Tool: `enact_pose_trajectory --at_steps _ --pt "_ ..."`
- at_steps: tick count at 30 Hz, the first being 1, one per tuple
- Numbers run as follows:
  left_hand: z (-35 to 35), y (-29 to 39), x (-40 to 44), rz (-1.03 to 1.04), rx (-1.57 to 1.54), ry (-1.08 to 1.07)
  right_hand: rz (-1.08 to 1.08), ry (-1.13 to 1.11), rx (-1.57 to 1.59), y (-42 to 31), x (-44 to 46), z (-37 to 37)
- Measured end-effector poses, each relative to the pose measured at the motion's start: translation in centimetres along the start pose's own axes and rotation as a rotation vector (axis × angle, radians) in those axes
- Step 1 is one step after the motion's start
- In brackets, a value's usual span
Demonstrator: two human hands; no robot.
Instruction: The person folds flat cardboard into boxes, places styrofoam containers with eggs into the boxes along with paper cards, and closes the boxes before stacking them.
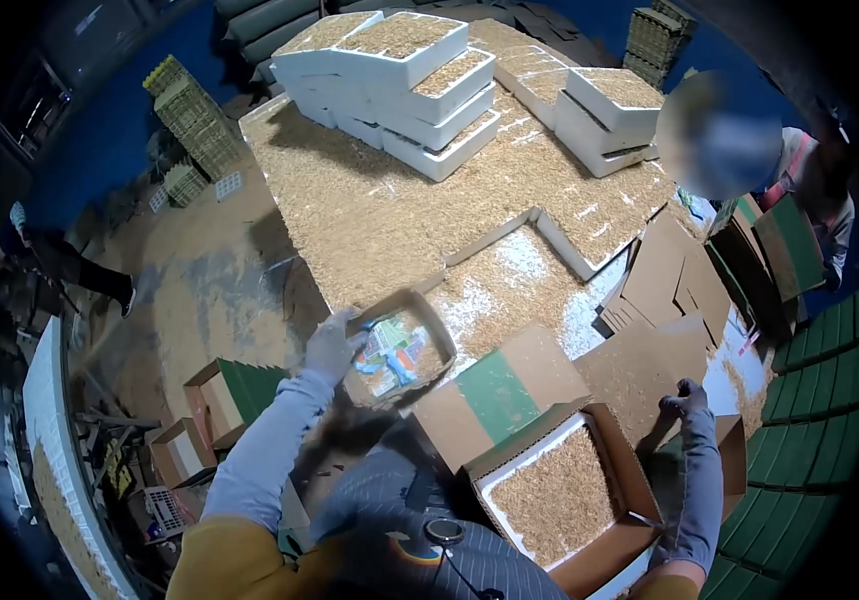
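Note:
My left hand [329,346], in a pale glove, grips the left rim of a small open cardboard box [439,325] with colourful packets inside. My right hand [687,398] is closed at the lower right edge of a flat brown cardboard sheet [639,372]. Between my arms, close to my body, an open carton [632,465] holds a white foam tray [494,495] filled with tan shavings. The carton's flap with a green stripe [497,396] lies folded outward to the left.
A large table surface [349,240] covered with shavings bears stacked white foam trays [419,75] and flat cardboard pieces [674,270]. A co-worker [799,180] is at the right beside upright cartons. Green-striped cartons [819,400] line the right. Another person [59,260] is far left.

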State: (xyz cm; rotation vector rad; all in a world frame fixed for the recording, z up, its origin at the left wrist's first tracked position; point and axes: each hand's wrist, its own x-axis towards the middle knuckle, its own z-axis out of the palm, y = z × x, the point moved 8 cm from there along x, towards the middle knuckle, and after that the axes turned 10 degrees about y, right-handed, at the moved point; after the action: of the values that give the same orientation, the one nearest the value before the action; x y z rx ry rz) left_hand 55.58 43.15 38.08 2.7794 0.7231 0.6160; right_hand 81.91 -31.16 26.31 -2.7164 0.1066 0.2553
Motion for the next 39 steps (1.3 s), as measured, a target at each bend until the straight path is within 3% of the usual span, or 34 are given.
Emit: enact_pose_trajectory --at_steps 1,2,4,5,6,7,8,10,11,14,18,19,20,22,24,26,28,29,31,32,35,36,37,38,39 --pt "1.9 -0.8 1.1 -0.065 -0.092 -0.202 0.11 -0.138 0.12 -4.8 -3.4 -2.4" --pt "4.0 -1.0 1.6 -0.124 -0.185 -0.406 0.122 -0.13 0.116 -4.7 -3.8 -3.3" --pt "5.3 0.4 2.5 -0.011 -0.167 -0.331 -0.11 0.169 0.412 -6.0 -4.9 -7.7" --pt "3.1 3.5 3.6 0.143 -0.139 -0.142 -0.206 0.294 0.316 -6.9 -6.7 -9.9" --pt "0.6 6.7 4.1 0.299 -0.111 0.052 -0.133 0.356 0.308 -7.7 -9.3 -11.6" --pt "-0.1 8.6 4.1 0.316 -0.126 0.03 -0.121 0.465 0.371 -8.4 -11.9 -13.0" --pt "2.3 9.1 3.3 0.235 -0.269 -0.228 -0.11 0.574 0.432 -8.9 -14.7 -14.2" --pt "4.9 11.0 1.1 0.319 -0.125 -0.336 -0.151 0.699 0.374 -9.7 -19.9 -15.6" --pt "6.2 10.7 0.1 0.347 0.096 -0.288 -0.141 0.685 0.392 -9.9 -22.2 -15.7" --pt "7.5 9.5 -0.2 0.238 -0.044 -0.416 -0.069 0.729 0.434 -10.6 -28.9 -15.6" --pt "7.2 7.6 -0.4 0.222 -0.188 -0.357 0.068 0.892 0.567 -9.7 -35.7 -16.0" --pt "5.0 9.0 -0.1 0.375 -0.134 -0.149 0.1 0.955 0.658 -10.0 -36.8 -15.9" --pt "4.2 8.9 -0.1 0.297 -0.101 -0.142 0.111 0.969 0.655 -9.8 -37.9 -15.8" --pt "2.4 9.3 0.9 0.189 -0.335 -0.17 0.126 1.014 0.58 -9.4 -39.8 -15.9" --pt "-0.7 10.9 1.9 0.197 -0.441 -0.096 0.118 1.041 0.529 -9.8 -41.3 -15.9" --pt "-4.9 14.7 1.8 0.319 -0.554 0.036 0.061 1.143 0.603 -12.2 -42.3 -16.3" --pt "-10.8 21.7 -0.3 0.615 -0.618 0.13 0.034 1.248 0.507 -13.4 -43.2 -16.3" --pt "-11.6 25.5 -2.9 0.793 -0.668 0.017 -0.019 1.301 0.462 -13.8 -43.5 -15.9" --pt "-11.7 30.6 -8.7 1.15 -0.65 -0.253 -0.191 1.217 0.376 -19.2 -42.9 -15.7" --pt "-11.8 31.2 -9.6 1.157 -0.688 -0.318 -0.366 1.107 0.18 -22.4 -42.6 -15.9" --pt "-15.5 29.7 -5.2 1.029 -0.628 -0.083 -0.602 0.896 -0.169 -26.4 -44.7 -13.3" --pt "-15.5 29.1 -3.4 0.797 -0.717 -0.158 -0.692 0.694 -0.283 -27.2 -45.0 -11.7" --pt "-16.2 30.5 -4.1 0.917 -0.678 -0.223 -0.752 0.559 -0.334 -28.0 -45.1 -9.9" --pt "-16.4 31.9 -5.4 1.036 -0.636 -0.29 -0.73 0.221 -0.313 -28.1 -44.5 -7.7" --pt "-16.0 33.4 -8.0 1.202 -0.554 -0.306 -0.673 0.04 -0.307 -28.2 -44.2 -5.9"
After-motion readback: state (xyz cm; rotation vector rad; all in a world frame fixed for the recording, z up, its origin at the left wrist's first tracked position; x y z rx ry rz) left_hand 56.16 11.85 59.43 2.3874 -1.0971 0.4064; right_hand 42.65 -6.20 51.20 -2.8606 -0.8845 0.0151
